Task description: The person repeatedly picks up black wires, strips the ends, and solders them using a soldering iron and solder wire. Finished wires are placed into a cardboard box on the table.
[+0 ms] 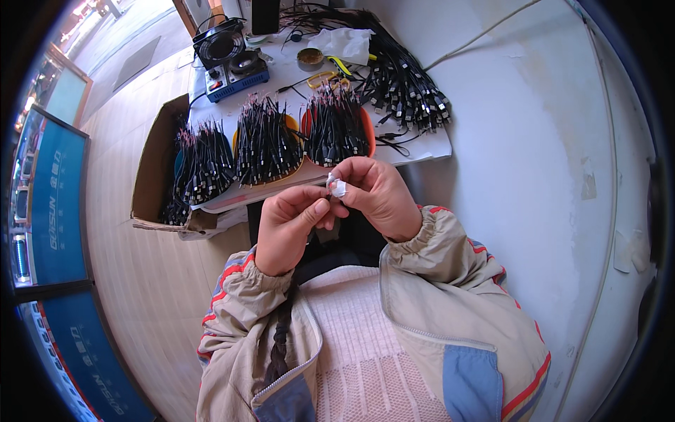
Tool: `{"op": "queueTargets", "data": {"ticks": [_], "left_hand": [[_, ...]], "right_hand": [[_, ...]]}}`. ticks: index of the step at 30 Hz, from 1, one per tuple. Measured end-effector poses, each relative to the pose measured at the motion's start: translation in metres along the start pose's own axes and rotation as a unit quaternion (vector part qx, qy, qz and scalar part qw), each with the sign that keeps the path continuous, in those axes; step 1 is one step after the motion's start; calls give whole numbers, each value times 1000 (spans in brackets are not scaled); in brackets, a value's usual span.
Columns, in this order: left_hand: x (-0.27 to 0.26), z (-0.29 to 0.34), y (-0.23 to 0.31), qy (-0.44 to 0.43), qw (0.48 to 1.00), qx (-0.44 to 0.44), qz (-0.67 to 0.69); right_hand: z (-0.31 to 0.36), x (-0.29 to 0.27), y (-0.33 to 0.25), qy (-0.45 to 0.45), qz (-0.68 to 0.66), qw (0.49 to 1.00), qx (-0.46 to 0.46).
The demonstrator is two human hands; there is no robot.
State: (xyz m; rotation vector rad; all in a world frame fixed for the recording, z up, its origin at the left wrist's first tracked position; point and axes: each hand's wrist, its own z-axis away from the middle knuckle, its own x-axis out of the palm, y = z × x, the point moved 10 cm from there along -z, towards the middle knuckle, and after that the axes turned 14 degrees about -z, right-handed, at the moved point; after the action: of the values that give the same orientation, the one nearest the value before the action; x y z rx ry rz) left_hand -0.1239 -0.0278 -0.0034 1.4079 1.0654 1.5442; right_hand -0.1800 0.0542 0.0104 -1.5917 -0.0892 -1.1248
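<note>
My left hand (290, 224) and my right hand (376, 191) meet just in front of the table's near edge, fingertips almost touching. Both are closed in a pinch. What sits between the fingertips is too small and too covered to make out. White wrapping (339, 188) covers the tips of my right thumb and finger. Just beyond the hands, short black cables (334, 130) stand bunched in a red container (369, 130), with metal plugs toward me and thin reddish wire ends pointing away. More black cables (264, 141) fill a yellow container (295, 125) beside it.
Another cable bunch (207, 162) stands at left, by a cardboard box (158, 158). Farther back are a blue-based soldering station (239, 83), a small fan (219, 46), a round tin (310, 59), yellow-handled pliers (340, 67), white tissue (344, 46) and a large cable pile (404, 81). A wall (520, 176) rises at right.
</note>
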Motion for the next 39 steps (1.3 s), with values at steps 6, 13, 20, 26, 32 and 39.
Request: {"op": "queueTargets", "data": {"ticks": [6, 13, 20, 26, 32, 39], "left_hand": [[2, -4, 1, 6, 993, 36, -113], [1, -21, -13, 16, 998, 16, -50], [-10, -37, -17, 60, 997, 1, -43], [-20, -38, -20, 100, 994, -7, -40], [-17, -37, -21, 94, 995, 11, -17], [-19, -27, -16, 131, 991, 2, 26]], "right_hand": [[-5, -23, 23, 9, -72, 991, 111], [-17, -38, 41, -31, -230, 959, 165], [-66, -128, -63, 242, 543, 787, -167], [-68, -140, -61, 265, 535, 785, -166], [-73, -127, -62, 241, 652, 699, -167], [-51, -114, -66, 217, 404, 881, -111]]}}
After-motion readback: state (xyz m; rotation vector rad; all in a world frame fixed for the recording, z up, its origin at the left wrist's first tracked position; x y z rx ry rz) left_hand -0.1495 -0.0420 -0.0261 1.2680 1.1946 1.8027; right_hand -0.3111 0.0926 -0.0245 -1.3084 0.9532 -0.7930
